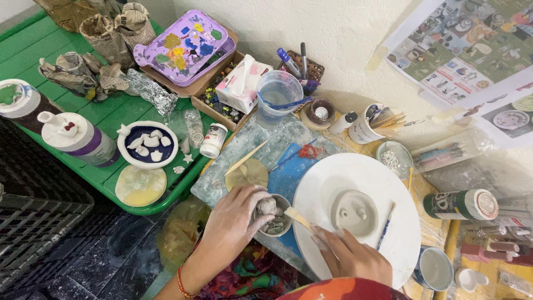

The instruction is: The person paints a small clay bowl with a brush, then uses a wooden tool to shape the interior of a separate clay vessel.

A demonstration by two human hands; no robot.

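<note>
A big white round board point(333, 178) lies on the cluttered desk point(233, 183) with a grey clay piece point(353, 213) at its middle. Just left of it, the left hand point(236, 219) is cupped around a small clay-smeared bowl point(276, 222). The right hand point(350, 255) grips a wooden stick point(298, 218), its tip at the bowl
</note>
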